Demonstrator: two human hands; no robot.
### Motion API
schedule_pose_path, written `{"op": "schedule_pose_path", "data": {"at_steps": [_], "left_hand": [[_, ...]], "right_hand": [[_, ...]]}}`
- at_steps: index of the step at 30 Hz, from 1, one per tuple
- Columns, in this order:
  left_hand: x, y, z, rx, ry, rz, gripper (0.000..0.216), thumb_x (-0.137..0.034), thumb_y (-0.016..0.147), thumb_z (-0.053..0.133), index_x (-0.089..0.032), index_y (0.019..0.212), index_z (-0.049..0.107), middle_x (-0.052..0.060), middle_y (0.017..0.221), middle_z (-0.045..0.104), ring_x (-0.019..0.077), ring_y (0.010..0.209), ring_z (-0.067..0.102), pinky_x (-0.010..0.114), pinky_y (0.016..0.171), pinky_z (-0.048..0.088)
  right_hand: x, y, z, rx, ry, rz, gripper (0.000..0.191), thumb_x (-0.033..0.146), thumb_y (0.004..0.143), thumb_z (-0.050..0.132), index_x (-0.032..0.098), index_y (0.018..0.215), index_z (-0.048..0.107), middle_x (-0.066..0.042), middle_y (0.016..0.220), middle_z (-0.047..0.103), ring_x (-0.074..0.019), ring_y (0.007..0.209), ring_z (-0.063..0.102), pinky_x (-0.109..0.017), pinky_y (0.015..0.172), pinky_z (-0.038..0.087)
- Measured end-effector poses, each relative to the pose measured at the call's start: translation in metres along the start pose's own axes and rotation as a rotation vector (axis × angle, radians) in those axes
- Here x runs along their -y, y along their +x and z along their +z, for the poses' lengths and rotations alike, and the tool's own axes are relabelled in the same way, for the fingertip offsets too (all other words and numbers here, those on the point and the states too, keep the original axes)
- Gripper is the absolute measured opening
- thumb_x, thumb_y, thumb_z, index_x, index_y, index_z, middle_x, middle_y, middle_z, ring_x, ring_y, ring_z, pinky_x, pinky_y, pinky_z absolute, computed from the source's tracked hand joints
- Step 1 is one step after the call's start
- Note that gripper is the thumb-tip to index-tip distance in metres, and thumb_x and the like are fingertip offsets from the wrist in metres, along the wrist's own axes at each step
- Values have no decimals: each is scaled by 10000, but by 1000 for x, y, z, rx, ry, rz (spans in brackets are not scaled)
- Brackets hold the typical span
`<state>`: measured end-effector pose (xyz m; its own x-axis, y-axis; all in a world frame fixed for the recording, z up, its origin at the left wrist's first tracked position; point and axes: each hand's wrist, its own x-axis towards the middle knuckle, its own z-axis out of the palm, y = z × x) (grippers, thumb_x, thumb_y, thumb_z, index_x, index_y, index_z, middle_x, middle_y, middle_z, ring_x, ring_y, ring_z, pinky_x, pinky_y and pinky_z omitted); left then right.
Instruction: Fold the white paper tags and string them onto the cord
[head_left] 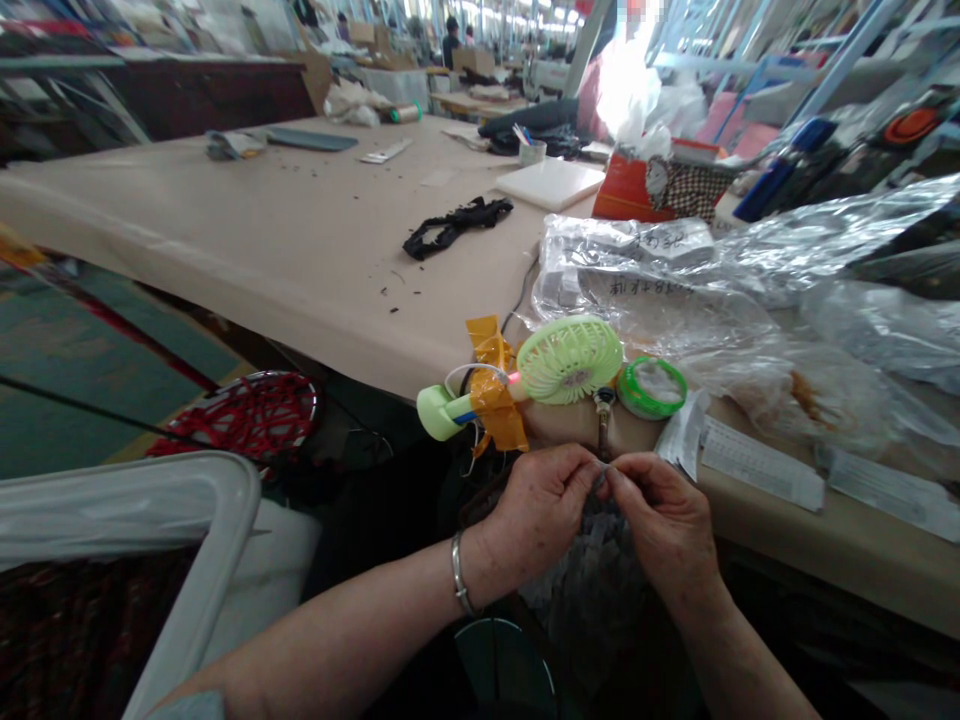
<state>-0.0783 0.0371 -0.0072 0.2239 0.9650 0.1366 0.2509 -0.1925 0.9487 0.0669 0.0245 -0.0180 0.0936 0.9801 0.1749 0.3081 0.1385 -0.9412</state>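
Note:
My left hand (536, 505) and my right hand (664, 515) meet just below the table's front edge, fingertips pinched together on a small thin thing I cannot make out. A silver bangle (459, 575) circles my left wrist. Dark grey fabric (600, 580) hangs below the hands. Right above them a small light-green fan (568, 358) is taped to the table's edge with orange tape (495, 395). A green roll of tape (652, 387) lies next to the fan.
Clear plastic bags (720, 300) and paper slips (761, 462) cover the beige table (300, 230) at right. A black fabric scrap (456, 225) lies mid-table. A white bin rim (187, 500) and red wire basket (247, 412) stand at left. A person works in the background.

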Motion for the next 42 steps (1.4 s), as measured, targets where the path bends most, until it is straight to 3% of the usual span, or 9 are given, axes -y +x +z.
{"op": "schedule_pose_path", "data": {"at_steps": [16,20,23,28,30,33,37,40,42], "left_hand": [[-2,-1,-1,25,-46,-20,243,-186,894,472,-156,702,619,-32,654,597,70,614,512,168,607,376],[-5,-10,-3,44,-90,-116,223,-186,870,483,-149,700,623,-26,638,585,81,610,501,178,592,377],[-2,-13,-4,56,-112,-215,205,-200,849,497,-141,711,638,-10,649,590,102,637,508,196,606,388],[14,-18,-4,72,-116,-233,211,-226,833,515,-154,908,699,33,841,688,160,797,584,248,743,432],[21,-21,-2,68,-110,-285,225,-217,821,512,-153,921,704,45,873,699,173,813,594,262,753,436],[29,-27,2,67,-90,-356,216,-212,794,517,-138,868,706,52,825,697,179,778,599,266,726,434],[30,-34,6,97,-101,-393,183,-211,771,510,-157,742,683,15,696,653,161,708,574,247,671,419],[26,-37,9,121,-100,-416,178,-223,765,514,-164,726,677,10,690,646,160,706,570,245,666,416],[25,-38,11,136,-92,-429,176,-236,762,524,-161,730,680,18,706,656,165,715,575,250,682,420]], "right_hand": [[0,-8,0,-8,-48,-44,122,297,854,607,200,786,635,20,660,637,-108,609,594,-198,561,472],[13,-22,-11,70,-130,-96,85,278,873,595,212,871,647,30,664,667,-102,593,634,-176,557,495],[27,-20,-31,23,-287,-233,78,243,881,586,228,933,641,43,667,675,-94,588,645,-172,584,507],[29,26,-64,-116,-720,-602,185,289,895,551,207,1015,665,-71,969,676,-204,914,642,-327,819,518],[22,49,-68,-115,-900,-656,311,366,903,523,188,1129,643,-125,1132,635,-290,1119,556,-445,951,458],[12,72,-68,-47,-1077,-638,359,412,906,498,199,1160,637,-134,1281,576,-352,1262,438,-540,1013,386],[13,71,-76,-99,-932,-636,291,382,911,505,204,1095,644,-122,1233,603,-308,1211,502,-500,994,420],[13,54,-90,-242,-699,-633,130,315,887,572,211,932,635,-72,997,659,-227,1005,616,-409,919,485],[8,37,-95,-224,-671,-637,76,268,879,585,216,839,623,-50,909,661,-214,963,622,-395,897,494]]}}
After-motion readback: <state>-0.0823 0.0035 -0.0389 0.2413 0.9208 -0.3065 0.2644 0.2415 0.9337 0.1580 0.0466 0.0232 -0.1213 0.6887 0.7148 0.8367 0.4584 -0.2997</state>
